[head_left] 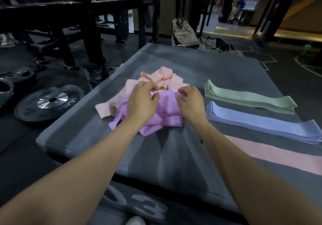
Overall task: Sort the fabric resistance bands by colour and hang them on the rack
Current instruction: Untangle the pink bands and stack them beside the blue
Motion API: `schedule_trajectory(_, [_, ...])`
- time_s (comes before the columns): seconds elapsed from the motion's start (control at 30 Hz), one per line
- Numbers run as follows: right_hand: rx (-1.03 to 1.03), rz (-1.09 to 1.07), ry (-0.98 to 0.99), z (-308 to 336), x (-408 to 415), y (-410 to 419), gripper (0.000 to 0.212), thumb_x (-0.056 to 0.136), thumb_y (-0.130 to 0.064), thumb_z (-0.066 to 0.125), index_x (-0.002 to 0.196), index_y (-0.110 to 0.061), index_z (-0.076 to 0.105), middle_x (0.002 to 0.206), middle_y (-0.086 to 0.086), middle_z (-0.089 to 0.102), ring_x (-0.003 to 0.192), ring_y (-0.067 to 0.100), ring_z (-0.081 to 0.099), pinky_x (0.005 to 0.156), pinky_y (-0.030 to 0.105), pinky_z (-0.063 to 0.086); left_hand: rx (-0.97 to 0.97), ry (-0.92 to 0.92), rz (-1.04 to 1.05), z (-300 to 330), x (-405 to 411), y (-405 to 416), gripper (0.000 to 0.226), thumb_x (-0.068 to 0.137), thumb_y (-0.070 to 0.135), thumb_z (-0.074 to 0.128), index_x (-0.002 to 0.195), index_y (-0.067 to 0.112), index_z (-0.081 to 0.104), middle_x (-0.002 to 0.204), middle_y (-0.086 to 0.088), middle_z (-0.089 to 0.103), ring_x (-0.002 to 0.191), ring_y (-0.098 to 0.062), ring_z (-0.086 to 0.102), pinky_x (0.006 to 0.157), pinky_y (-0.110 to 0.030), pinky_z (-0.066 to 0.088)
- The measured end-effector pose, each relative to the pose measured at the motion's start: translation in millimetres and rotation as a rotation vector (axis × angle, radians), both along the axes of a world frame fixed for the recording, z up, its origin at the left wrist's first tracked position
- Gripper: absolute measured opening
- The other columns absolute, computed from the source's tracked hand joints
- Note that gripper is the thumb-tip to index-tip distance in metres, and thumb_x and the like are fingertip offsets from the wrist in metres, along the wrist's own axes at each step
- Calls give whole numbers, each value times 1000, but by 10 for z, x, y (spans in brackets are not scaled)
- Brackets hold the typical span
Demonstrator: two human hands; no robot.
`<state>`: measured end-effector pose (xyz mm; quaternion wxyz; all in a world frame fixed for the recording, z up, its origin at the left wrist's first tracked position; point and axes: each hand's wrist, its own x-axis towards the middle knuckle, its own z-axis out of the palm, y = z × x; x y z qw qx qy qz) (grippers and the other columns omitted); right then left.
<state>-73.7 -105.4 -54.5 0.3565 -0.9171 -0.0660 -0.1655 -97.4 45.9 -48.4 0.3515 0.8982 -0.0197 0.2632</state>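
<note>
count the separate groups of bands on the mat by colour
green stack: 1
blue stack: 1
flat pink band: 1
mixed pink and purple heap: 1, under both hands
total: 4 groups; bands within stacks cannot be counted

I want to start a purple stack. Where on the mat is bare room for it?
Bare mat lies between the mixed pile and the near edge, and beyond the green stack. The right side is crowded: green stack, blue stack and pink band lie close together.

Pink band (278,156) cut by right edge
</note>
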Motion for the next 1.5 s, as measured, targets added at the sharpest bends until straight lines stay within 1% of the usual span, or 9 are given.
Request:
schedule_trajectory(0.2, [-54,-59,110,15,671,-32,30,88,-16,61,116,-4,62,120,17,60,107,31,58,94,35,46,119,168,-18,50,655,98,18,86,19,60,104,15,63,112,-6,58,104,-24,56,87,-34,46])
schedule_trajectory(0.5, [-385,2,261,-137,1151,93,30,84,-14,58,112,-3,63,117,19,60,107,36,57,83,31,46,169,412,-65,-157,1112,192,28,82,32,66,104,17,62,119,-10,54,105,-25,56,92,-36,48])
schedule_trajectory(0.63, [-183,-43,224,-99,1152,77,9,84,-12,62,89,-10,70,93,16,68,90,34,63,69,31,45,144,408,-68,-137,1109,207,25,82,29,67,103,16,62,118,-8,57,106,-24,56,93,-35,46])
schedule_trajectory(0.8, [-4,28,89,320,912,17,13,86,-11,59,75,-10,66,64,4,57,73,26,53,61,27,36,113,327,-66,107,975,149,27,86,30,64,109,18,61,116,-2,58,108,-21,57,89,-30,45])
schedule_trajectory(0.93, [32,14,-27,675,689,-56,13,85,-9,58,89,-7,71,86,11,70,86,26,62,68,28,44,66,257,-111,420,754,14,31,85,26,66,113,14,60,115,0,60,109,-20,56,91,-30,45])
schedule_trajectory(1.2, [124,52,-230,1501,9,-386,13,84,-7,61,90,-4,73,77,7,65,77,14,54,67,26,43,8,109,-210,1154,315,-422,33,81,22,71,110,11,59,113,-5,61,103,-22,58,92,-34,46])
schedule_trajectory(1.33, [121,39,-299,1887,-394,-616,16,85,-4,60,94,-5,73,74,-6,61,76,9,52,56,7,36,-14,49,-259,1495,67,-661,29,80,19,71,107,11,61,107,-2,60,97,-20,60,89,-33,49])
schedule_trajectory(1.4, [154,7,-312,2015,-557,-739,16,85,-6,62,96,-8,74,80,-1,65,75,8,52,58,10,37,-20,28,-281,1619,-99,-787,21,81,17,70,100,13,63,97,0,60,92,-20,60,82,-30,47])
schedule_trajectory(1.5, [191,-18,-311,2119,-798,-905,11,85,-9,65,90,-10,74,63,-6,56,58,1,46,50,8,33,-65,-2,-356,1717,-336,-970,17,81,13,69,73,22,57,78,-2,62,78,-26,61,68,-29,42])
